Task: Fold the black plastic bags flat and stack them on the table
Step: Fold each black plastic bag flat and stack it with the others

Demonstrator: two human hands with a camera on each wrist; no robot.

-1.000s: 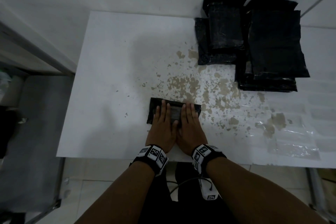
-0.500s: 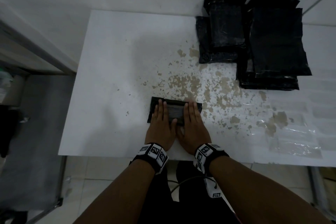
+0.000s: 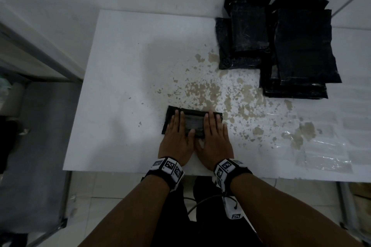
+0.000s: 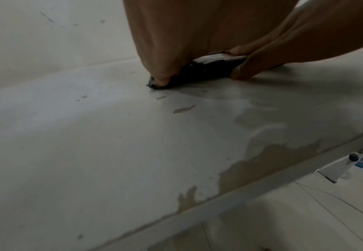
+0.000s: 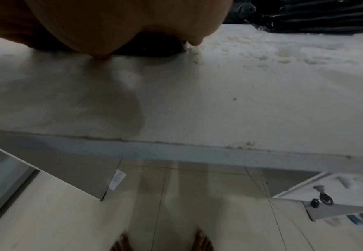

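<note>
While both palms are pressed down, the moment can be noted as follows.

Folded bag: the folded black bag (image 3: pixel 193 123) is lying near the front edge of the table (image 3: pixel 124 86), under both hands.
Left hand: the left hand (image 3: pixel 176 136) is laid flat on the left end of the bag, fingers straight, nothing grasped.
Right hand: the right hand (image 3: pixel 214 136) is laid flat on the right end, fingers straight also; the thumb is seen touching the table in the right wrist view.
Risk of spring-back: it is judged that the plastic may open again when the pressure is taken away, because air can be trapped between the layers.
Risk of sliding: the packet may be pushed along the smooth top if the palms are moved sideways, so the edges could be shifted out of line.
Risk at stacking: the folded stack (image 3: pixel 244 34) at the far right looks uneven; a packet placed badly on it could slip off.
Other pile: a larger pile of black bags (image 3: pixel 301 50) is placed just beside that stack, apparently not yet folded small.
Surface: the white top is worn, with brown chipped patches (image 3: pixel 210 94) in the middle; clear plastic film (image 3: pixel 321 152) is lying at the right.
Room: a white wall is seen behind, a grey bench (image 3: pixel 30 146) at the left, pale floor tiles below.
</note>
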